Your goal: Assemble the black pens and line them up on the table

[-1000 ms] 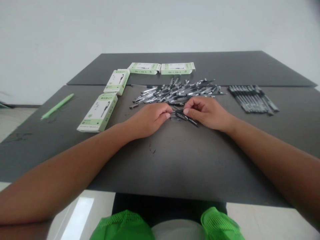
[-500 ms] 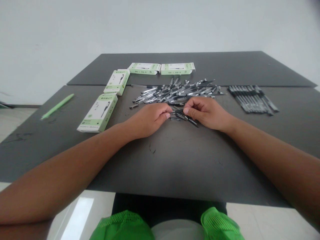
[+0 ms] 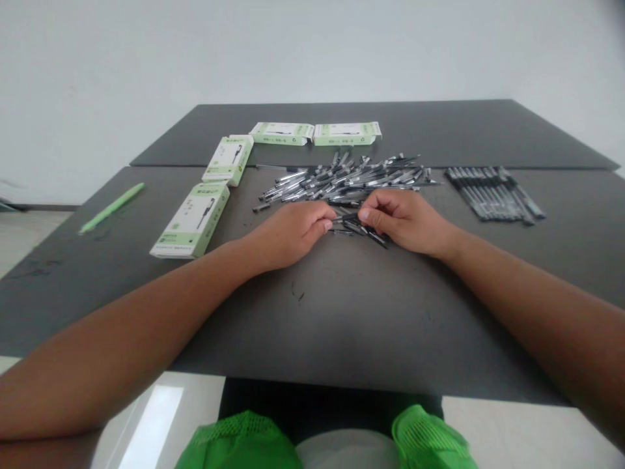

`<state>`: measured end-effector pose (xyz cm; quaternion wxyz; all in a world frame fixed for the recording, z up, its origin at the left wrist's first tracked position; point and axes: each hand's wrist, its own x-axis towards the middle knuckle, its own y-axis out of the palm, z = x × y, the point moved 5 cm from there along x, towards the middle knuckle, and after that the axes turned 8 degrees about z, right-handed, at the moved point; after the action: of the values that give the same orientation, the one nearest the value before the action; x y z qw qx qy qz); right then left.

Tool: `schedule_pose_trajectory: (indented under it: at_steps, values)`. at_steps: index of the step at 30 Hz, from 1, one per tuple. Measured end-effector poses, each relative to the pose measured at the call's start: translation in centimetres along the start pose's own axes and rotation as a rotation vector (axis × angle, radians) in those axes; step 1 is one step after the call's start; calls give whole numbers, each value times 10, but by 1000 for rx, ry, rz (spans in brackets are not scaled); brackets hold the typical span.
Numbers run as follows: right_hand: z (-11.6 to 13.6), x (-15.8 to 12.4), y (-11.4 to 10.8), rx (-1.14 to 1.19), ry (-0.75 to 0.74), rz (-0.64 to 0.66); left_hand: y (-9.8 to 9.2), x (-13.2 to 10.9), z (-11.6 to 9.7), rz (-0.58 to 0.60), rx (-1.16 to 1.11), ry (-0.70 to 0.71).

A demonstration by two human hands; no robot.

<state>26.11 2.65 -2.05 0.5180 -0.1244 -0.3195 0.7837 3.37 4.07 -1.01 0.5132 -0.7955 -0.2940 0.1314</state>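
Watching remotely, I see the left hand (image 3: 303, 233) pinching one end of a pen (image 3: 348, 217), which lies between, long axis roughly nine-to-three o'clock, and the right hand (image 3: 406, 221), equally near, pinching its black portion.

2 bare forearms (image 3: 195, 290) show, with bright green mesh clothing (image 3: 237, 443).

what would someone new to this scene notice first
Probably the jumbled heap of pens mid-table, with the left hand and right hand pinching a slim pen just in front of it. The bright green pen-like item lying alone at far left also stands out, as does the neat row of pens at right.
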Motion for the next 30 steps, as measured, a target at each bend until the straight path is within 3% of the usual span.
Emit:
schedule_pose_trajectory:
  at_steps: [30]
  values:
    - [2,0,0,24,1,16,-1,0,-3,10,-15,-6]
